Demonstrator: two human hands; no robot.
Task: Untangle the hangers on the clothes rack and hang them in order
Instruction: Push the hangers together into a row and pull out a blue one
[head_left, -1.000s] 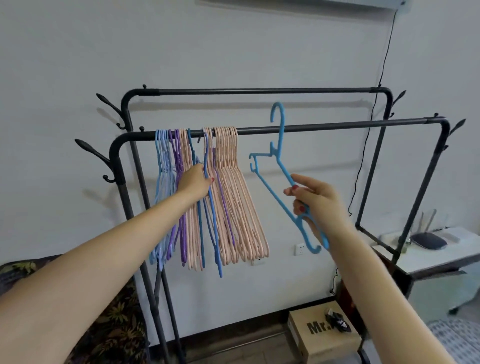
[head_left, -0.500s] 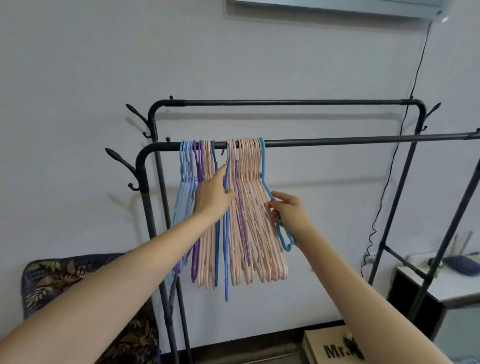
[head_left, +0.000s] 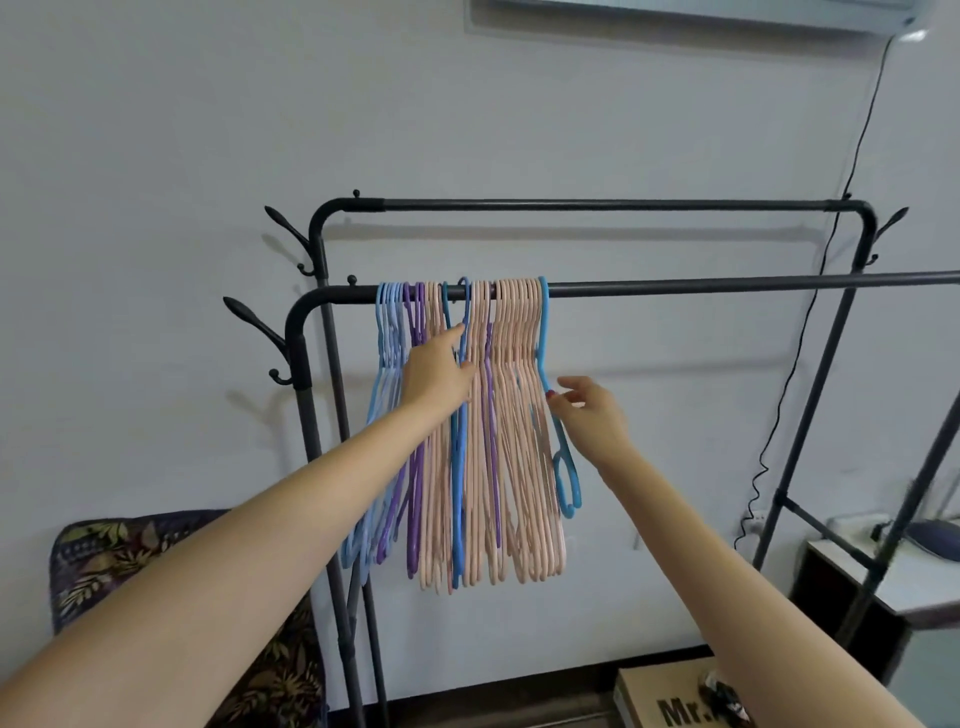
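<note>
A black clothes rack has a front bar (head_left: 727, 283) and a higher back bar (head_left: 597, 204). A tight bunch of hangers hangs at the left end of the front bar: light blue hangers (head_left: 387, 364), purple hangers (head_left: 415, 483), pink hangers (head_left: 519, 467), and a darker blue hanger (head_left: 458, 493) in the middle. Another blue hanger (head_left: 563, 467) hangs at the bunch's right end. My left hand (head_left: 436, 376) reaches into the bunch, its fingers closed around the middle blue hanger. My right hand (head_left: 592, 415) is open, fingertips just touching the right-end blue hanger.
The front bar runs bare to the right of the bunch. A floral cushion (head_left: 156, 571) sits at lower left, and a cardboard box (head_left: 670, 696) is on the floor. A white table (head_left: 914, 582) stands behind the rack's right legs. A black cable (head_left: 810, 338) runs down the wall.
My right hand carried the blue hanger left, hooked it on the front bar at the bunch's right end, then let go. My view shifted right and up.
</note>
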